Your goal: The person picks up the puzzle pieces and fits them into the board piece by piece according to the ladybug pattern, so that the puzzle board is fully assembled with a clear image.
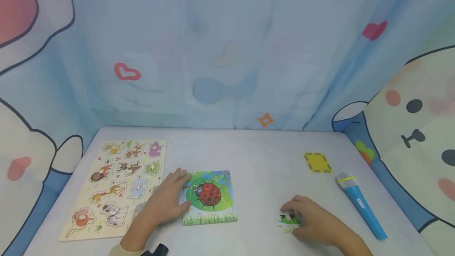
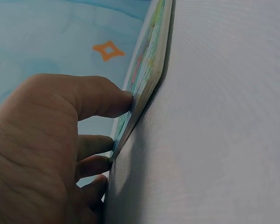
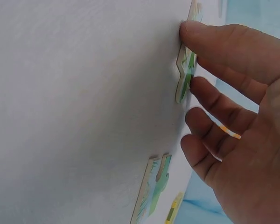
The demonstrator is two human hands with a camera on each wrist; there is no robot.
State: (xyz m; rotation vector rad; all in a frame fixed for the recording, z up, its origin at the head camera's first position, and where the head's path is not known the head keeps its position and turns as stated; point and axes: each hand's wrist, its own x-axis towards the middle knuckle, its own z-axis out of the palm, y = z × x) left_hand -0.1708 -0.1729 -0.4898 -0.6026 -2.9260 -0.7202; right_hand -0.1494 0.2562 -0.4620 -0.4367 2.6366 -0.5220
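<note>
The left hand [image 1: 167, 202] is pressing with relaxed fingers on the left edge of the ladybug board [image 1: 209, 198], holding nothing; this board is lying flat on the table [image 1: 256, 161] and looks stiff, light and thin. The right hand [image 1: 314, 220] is pinching a small puzzle piece [image 1: 288, 223] between thumb and fingers, flat on the table under the fingertips. The piece seems rigid, very light and smooth, so taking it by the edges is probably best.

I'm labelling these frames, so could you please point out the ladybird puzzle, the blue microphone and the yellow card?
ladybird puzzle [image 1: 209, 196]: head view, on the red ladybird at its middle.
blue microphone [image 1: 364, 208]: head view, on the blue handle.
yellow card [image 1: 317, 162]: head view, on the card's centre.
</note>
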